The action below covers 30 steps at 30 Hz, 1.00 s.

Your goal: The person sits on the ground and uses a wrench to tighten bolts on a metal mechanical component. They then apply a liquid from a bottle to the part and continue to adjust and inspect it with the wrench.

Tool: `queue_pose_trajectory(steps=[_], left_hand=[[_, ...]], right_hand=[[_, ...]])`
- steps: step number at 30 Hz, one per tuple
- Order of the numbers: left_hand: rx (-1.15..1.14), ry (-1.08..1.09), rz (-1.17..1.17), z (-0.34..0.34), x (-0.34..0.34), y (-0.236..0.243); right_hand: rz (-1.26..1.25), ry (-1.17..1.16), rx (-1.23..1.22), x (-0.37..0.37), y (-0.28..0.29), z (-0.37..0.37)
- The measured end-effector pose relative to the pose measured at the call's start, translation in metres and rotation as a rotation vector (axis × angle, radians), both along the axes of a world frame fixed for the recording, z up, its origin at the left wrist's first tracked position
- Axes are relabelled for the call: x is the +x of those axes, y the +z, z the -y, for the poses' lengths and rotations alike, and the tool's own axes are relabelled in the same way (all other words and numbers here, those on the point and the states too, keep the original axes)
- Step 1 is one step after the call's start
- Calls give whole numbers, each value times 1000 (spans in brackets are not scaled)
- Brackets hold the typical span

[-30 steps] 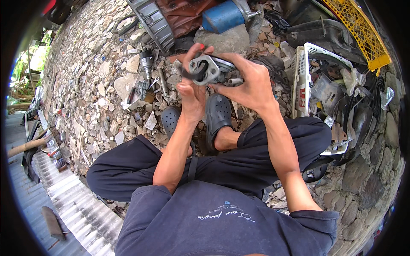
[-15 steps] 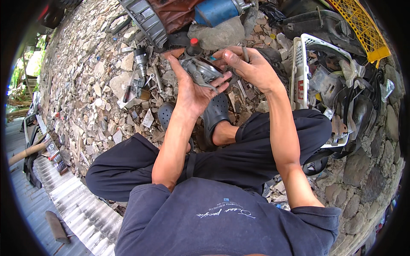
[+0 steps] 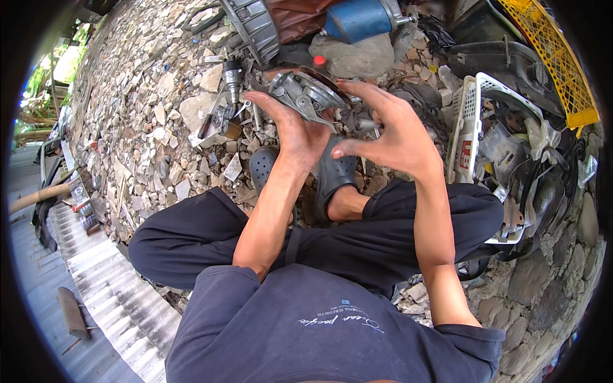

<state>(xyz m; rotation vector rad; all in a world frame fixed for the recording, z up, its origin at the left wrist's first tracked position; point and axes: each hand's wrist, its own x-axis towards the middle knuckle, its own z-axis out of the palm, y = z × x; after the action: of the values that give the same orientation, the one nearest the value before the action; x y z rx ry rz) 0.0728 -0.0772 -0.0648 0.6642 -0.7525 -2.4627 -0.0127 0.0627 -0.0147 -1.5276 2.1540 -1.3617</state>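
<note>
My left hand [image 3: 299,137] is wrapped from below round a cast-metal machine part [image 3: 300,90] with a lever-like arm and a dark round rim on its right side. I hold it up above the rubble, tilted. To its right, my right hand [image 3: 405,137] is spread, thumb and fingers apart; the index fingertip is close to the part's rim, and I cannot tell if it touches. Behind that hand's gap shows a shiny metal piece [image 3: 365,121], partly hidden. A red-capped bottle [image 3: 320,62] stands just beyond the part.
Left of the part lie a gear-ended metal piece [image 3: 232,78], a spanner [image 3: 244,108] and a screwdriver [image 3: 205,126]. A ribbed metal housing [image 3: 252,29] and blue cylinder [image 3: 359,22] lie ahead. A white crate [image 3: 469,131] of parts stands right, near a yellow crate [image 3: 549,57].
The view has shifted. The metal part has turned in my left hand, showing its lever side more. My right hand has dropped lower and its fingers have spread.
</note>
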Motion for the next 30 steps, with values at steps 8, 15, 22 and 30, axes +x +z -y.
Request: queue_pose_trajectory(steps=[8, 15, 22, 30], left_hand=[[-176, 18, -13, 7, 10, 18], [-105, 3, -212, 12, 10, 13], [-59, -10, -390, 7, 4, 21], [-114, 207, -107, 20, 7, 14]], right_hand=[[-209, -79, -23, 15, -5, 12], [-241, -66, -62, 17, -8, 9], [-260, -73, -145, 16, -7, 12], [-337, -241, -90, 26, -2, 16]])
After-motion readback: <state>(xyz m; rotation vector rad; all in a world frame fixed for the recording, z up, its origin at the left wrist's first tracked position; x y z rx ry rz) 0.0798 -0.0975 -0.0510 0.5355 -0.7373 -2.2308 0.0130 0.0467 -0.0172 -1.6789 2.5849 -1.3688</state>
